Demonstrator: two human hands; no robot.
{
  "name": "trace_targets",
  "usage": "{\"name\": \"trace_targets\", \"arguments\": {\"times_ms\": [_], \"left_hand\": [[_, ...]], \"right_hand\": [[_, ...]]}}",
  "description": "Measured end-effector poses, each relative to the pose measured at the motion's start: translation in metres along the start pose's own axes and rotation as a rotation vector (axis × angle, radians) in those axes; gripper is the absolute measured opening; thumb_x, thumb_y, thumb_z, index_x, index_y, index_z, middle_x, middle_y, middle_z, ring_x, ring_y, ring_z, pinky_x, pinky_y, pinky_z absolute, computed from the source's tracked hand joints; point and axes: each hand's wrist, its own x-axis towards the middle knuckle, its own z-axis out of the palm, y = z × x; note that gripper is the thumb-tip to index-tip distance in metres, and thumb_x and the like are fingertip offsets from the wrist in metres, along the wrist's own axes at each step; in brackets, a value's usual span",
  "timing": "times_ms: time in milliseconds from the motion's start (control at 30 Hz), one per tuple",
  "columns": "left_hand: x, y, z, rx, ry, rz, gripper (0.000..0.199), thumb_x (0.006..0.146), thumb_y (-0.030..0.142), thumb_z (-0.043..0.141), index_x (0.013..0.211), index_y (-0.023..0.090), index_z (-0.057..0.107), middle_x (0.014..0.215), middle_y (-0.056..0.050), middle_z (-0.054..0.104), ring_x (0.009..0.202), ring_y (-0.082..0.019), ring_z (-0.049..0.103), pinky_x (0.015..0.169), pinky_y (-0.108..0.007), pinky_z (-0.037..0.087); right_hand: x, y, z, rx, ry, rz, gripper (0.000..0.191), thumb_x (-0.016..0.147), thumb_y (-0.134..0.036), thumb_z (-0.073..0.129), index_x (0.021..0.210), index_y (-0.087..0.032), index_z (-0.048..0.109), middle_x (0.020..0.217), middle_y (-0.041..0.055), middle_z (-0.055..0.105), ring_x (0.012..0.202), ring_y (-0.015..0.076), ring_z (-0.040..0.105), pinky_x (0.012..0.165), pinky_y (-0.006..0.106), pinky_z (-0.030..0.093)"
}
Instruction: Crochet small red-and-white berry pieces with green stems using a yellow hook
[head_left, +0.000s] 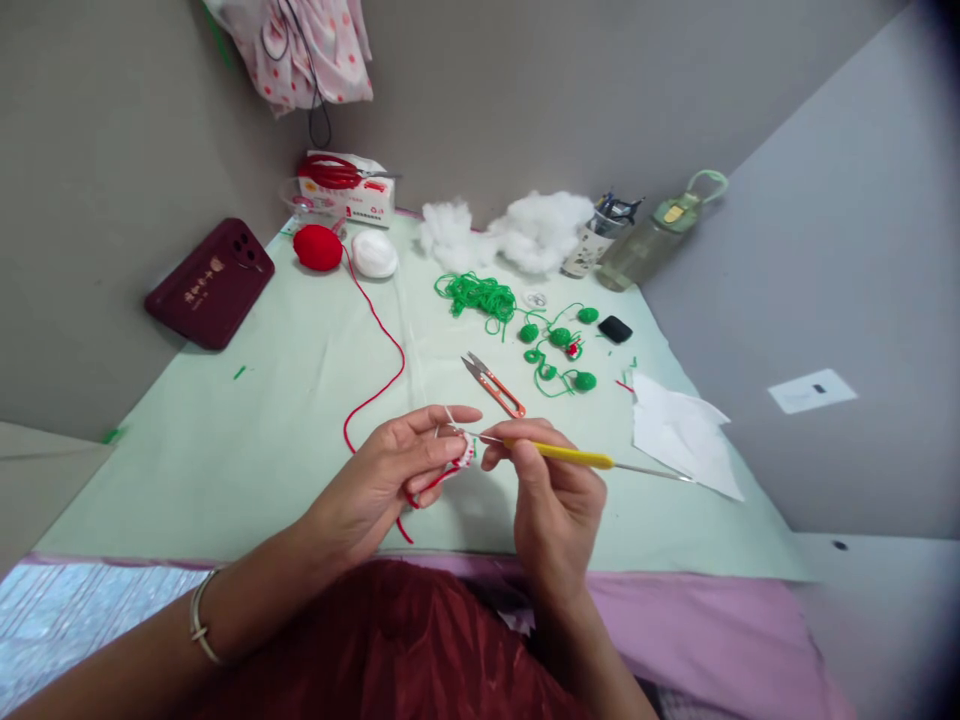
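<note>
Between the thumb and fingers of my left hand [390, 465] is a small red-and-white crochet piece [466, 452]. White yarn runs up over the left index finger, and red yarn [373, 395] trails from the hand onto the table. My right hand [559, 500] grips a crochet hook [574, 455] by its yellow handle, its metal tip meeting the piece at the left fingertips. Just beyond the hands lie orange thread snips [495, 385]. A red yarn ball [317, 247] and a white yarn ball [374, 254] sit at the back left.
Green yarn [476, 295] and several small green crocheted balls [559, 337] lie right of centre. White stuffing [536, 230], a pen cup [589, 245] and a bottle [649, 240] stand behind. A dark red phone [214, 285] leans at left; white paper [682, 430] lies at right.
</note>
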Motion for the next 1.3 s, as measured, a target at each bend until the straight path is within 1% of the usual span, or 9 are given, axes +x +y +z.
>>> {"name": "trace_targets", "arguments": {"times_ms": [133,267,500,700,1033,1300], "left_hand": [[0.0002,-0.0010,-0.0002,-0.005,0.031,0.014,0.021,0.082,0.026,0.087,0.099,0.017,0.080,0.065,0.007,0.049,0.050,-0.003,0.027,0.046,-0.014,0.031],[0.0006,0.0003,-0.0013,-0.002,0.034,0.016,0.017,0.082,0.027,0.086,0.093,0.017,0.078,0.064,0.007,0.049,0.051,-0.004,0.026,0.047,-0.014,0.031],[-0.0003,0.0008,0.0017,0.058,0.050,0.041,0.021,0.081,0.031,0.087,0.091,0.018,0.074,0.063,0.007,0.050,0.050,-0.005,0.030,0.046,-0.016,0.032],[-0.0013,-0.0004,0.0021,0.099,0.020,0.105,0.017,0.084,0.030,0.085,0.089,0.019,0.074,0.059,0.009,0.049,0.049,-0.005,0.033,0.048,-0.017,0.034],[-0.0011,-0.0004,0.0005,0.189,0.054,0.123,0.017,0.084,0.032,0.084,0.089,0.020,0.073,0.067,0.007,0.058,0.050,-0.005,0.043,0.050,-0.020,0.035],[-0.0005,-0.0034,-0.0020,0.222,0.047,0.142,0.016,0.086,0.033,0.083,0.091,0.021,0.073,0.067,0.008,0.058,0.050,-0.004,0.044,0.051,-0.019,0.034]], "right_hand": [[-0.0026,0.0012,-0.0007,0.087,0.054,0.044,0.019,0.103,-0.027,0.061,0.098,-0.022,0.078,0.089,0.0028,0.075,0.070,0.0141,0.067,0.072,0.033,0.055],[-0.0021,-0.0017,-0.0008,0.107,0.044,0.045,0.019,0.103,-0.027,0.061,0.097,-0.022,0.077,0.089,0.0034,0.075,0.070,0.0140,0.067,0.071,0.034,0.055],[-0.0017,-0.0053,0.0009,0.070,0.026,0.028,0.018,0.103,-0.026,0.060,0.096,-0.022,0.077,0.089,0.0037,0.075,0.069,0.0147,0.067,0.069,0.034,0.056],[-0.0017,-0.0058,0.0014,0.074,0.032,0.020,0.017,0.103,-0.024,0.061,0.098,-0.023,0.078,0.089,0.0031,0.075,0.069,0.0140,0.067,0.069,0.033,0.056],[-0.0011,-0.0052,0.0019,0.082,0.029,-0.021,0.019,0.103,-0.020,0.060,0.099,-0.025,0.078,0.089,0.0008,0.074,0.070,0.0125,0.066,0.070,0.031,0.055],[-0.0008,-0.0081,0.0012,0.033,-0.003,-0.037,0.020,0.103,-0.018,0.059,0.100,-0.025,0.078,0.089,-0.0002,0.073,0.072,0.0114,0.066,0.070,0.029,0.056]]}}
